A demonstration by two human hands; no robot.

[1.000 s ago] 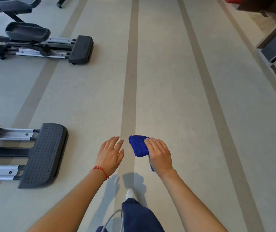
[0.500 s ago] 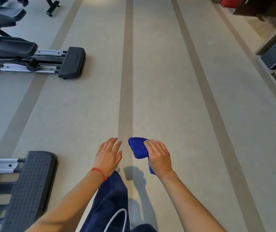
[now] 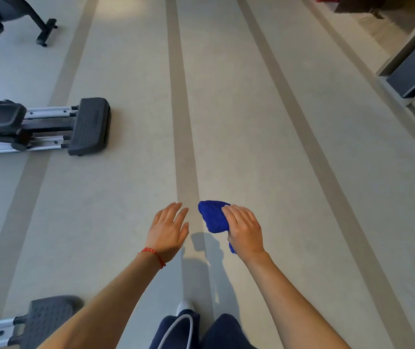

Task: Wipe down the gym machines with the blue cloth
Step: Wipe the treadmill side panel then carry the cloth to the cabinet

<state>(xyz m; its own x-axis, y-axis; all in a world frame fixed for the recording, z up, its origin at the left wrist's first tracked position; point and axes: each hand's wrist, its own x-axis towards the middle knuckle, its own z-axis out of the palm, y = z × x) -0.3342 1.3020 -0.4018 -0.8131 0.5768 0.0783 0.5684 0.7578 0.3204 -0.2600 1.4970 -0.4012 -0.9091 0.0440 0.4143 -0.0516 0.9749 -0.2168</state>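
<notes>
The right hand point(image 3: 245, 229) grips the blue cloth point(image 3: 214, 216), bunched into a wad, with the fingers curled over its top; most of the wad sticks out to the left of the hand and a small tail shows below the wrist side. The left hand point(image 3: 168, 229) is empty, palm down, with its fingers straight and slightly spread, just beside the cloth without touching it. A red bracelet point(image 3: 152, 253) circles the left wrist. Both hands are held out in front of the body, above the pale floor point(image 3: 264, 147), over the middle one of its darker stripes point(image 3: 185, 147).

Compared with half a second ago, the hands keep the same pose and the same gap between them, and the cloth sits in the same grip. What changes is the floor under them: the near machine's ribbed end pad point(image 3: 47, 321) now lies at the bottom left corner, lower in view than before, and the next machine point(image 3: 50, 127), with silver rails and a dark end pad, is closer, at the left edge. A further black frame point(image 3: 42, 28) shows at the top left corner. Below the arms, dark blue trousers point(image 3: 194, 333) and the tip of a white shoe point(image 3: 185, 304) are visible, where earlier one raised leg filled that space.
</notes>
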